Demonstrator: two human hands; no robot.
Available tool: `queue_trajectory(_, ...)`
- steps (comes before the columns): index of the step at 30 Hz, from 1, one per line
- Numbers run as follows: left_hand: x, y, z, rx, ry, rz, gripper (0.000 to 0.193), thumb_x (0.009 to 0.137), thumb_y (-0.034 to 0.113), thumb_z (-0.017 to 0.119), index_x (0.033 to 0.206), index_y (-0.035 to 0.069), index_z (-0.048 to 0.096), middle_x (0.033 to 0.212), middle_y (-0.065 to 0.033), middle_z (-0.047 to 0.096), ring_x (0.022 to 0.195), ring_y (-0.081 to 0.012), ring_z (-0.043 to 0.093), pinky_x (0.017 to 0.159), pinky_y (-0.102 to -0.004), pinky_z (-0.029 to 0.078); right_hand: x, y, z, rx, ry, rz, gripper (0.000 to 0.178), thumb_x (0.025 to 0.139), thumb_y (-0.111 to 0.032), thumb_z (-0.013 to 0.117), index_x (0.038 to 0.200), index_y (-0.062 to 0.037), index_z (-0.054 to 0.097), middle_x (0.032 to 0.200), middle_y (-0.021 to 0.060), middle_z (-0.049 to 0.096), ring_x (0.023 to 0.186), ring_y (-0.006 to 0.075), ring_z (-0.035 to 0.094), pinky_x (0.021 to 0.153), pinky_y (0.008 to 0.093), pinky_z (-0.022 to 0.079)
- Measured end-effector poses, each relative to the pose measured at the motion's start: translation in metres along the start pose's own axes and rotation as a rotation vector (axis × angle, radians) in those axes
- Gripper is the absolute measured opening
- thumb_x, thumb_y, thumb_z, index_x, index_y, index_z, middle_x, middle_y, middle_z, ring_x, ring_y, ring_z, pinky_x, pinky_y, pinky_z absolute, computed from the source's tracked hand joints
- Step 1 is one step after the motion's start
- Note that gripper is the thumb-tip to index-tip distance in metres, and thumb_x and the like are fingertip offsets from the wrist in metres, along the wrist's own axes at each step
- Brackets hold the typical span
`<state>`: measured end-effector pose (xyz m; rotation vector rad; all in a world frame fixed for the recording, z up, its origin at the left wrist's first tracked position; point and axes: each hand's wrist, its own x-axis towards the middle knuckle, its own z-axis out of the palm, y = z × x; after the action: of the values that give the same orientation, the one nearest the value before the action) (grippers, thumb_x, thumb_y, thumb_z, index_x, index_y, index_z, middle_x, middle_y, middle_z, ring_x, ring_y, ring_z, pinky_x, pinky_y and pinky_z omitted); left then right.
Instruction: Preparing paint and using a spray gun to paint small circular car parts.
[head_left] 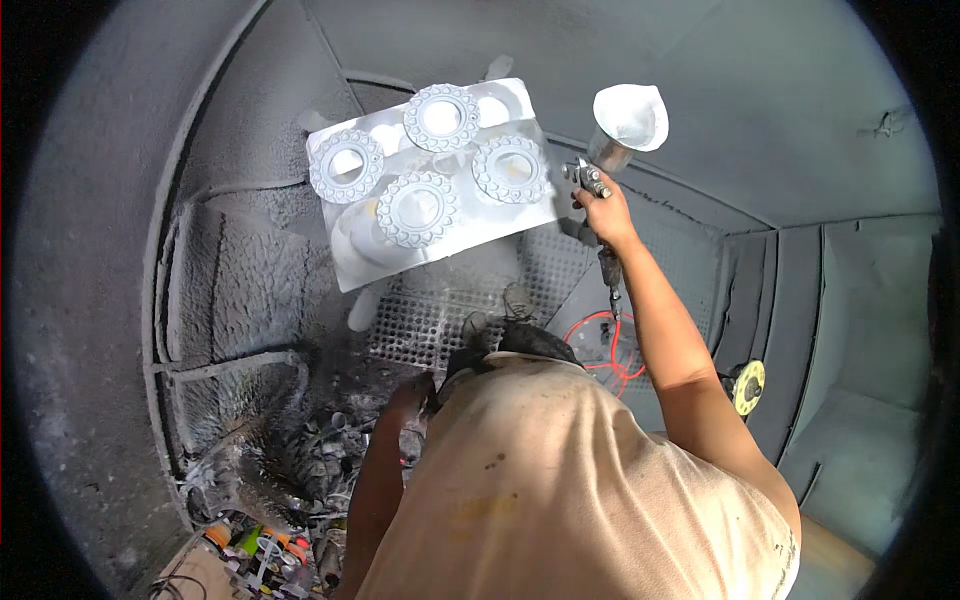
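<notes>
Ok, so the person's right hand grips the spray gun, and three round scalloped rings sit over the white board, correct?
Not quite: the head view shows four round scalloped rings over the white board, not three. The right hand does grip the spray gun.

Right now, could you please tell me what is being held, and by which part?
The right hand grips the spray gun by its handle; whether the left hand holds anything cannot be told.
</notes>
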<state>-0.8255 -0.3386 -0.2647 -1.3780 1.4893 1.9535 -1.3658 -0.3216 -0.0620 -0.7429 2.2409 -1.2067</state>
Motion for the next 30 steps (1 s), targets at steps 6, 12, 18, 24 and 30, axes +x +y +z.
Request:
queue_trajectory(6, -0.009, 0.062, 0.001, 0.196, 0.075, 0.135, 0.052, 0.099, 0.037, 0.063, 0.14, 0.006, 0.057, 0.122, -0.0186, 0.068, 0.112, -0.03, 0.064, 0.094, -0.0422, 0.05, -0.014, -0.03, 0.005, 0.087, -0.074, 0.058, 0.043, 0.091, -0.012, 0.068, 0.134, -0.0101, 0.063, 0.085, 0.0046, 0.07, 0.072, 0.0123, 0.066, 0.056, 0.0308, 0.052)
queue_trajectory(12, -0.035, 0.144, 0.037, 0.088, -0.02, 0.219, 0.049, 0.099, 0.036, 0.066, 0.137, 0.006, 0.058, 0.12, -0.0156, 0.068, 0.112, -0.0235, 0.064, 0.095, -0.0376, 0.05, -0.082, -0.045, -0.015, 0.185, -0.206, -0.045, 0.047, 0.094, -0.015, 0.069, 0.139, -0.0077, 0.059, 0.087, -0.0005, 0.068, 0.079, 0.0075, 0.061, 0.067, 0.027, 0.05)
queue_trajectory(18, -0.031, 0.141, 0.054, -0.017, 0.032, 0.359, 0.046, 0.1, 0.033, 0.066, 0.135, 0.004, 0.059, 0.12, -0.0143, 0.067, 0.11, -0.0214, 0.063, 0.096, -0.0353, 0.049, -0.164, -0.075, -0.066, 0.319, -0.439, 0.154, 0.058, 0.094, -0.013, 0.069, 0.148, -0.0082, 0.049, 0.094, -0.0003, 0.068, 0.084, 0.0087, 0.062, 0.063, 0.0248, 0.052)
queue_trajectory(24, -0.026, 0.122, 0.069, 0.115, 0.427, 0.4, 0.035, 0.101, 0.025, 0.064, 0.127, 0.002, 0.058, 0.108, -0.0128, 0.067, 0.1, -0.0199, 0.064, 0.088, -0.0352, 0.051, -0.202, -0.081, -0.108, 0.351, -0.567, 0.188, 0.062, 0.096, -0.014, 0.068, 0.153, -0.0049, 0.043, 0.098, 0.0049, 0.07, 0.083, 0.01, 0.065, 0.057, 0.0233, 0.05)
queue_trajectory(30, -0.05, 0.141, 0.08, -0.281, 0.623, 0.284, 0.026, 0.1, 0.013, 0.06, 0.123, 0.001, 0.058, 0.096, -0.0038, 0.062, 0.083, -0.0137, 0.055, 0.073, -0.0299, 0.046, -0.221, -0.069, -0.138, 0.351, -0.663, 0.251, 0.048, 0.099, -0.017, 0.067, 0.145, -0.0082, 0.056, 0.093, 0.0023, 0.069, 0.078, 0.009, 0.064, 0.058, 0.0251, 0.052)
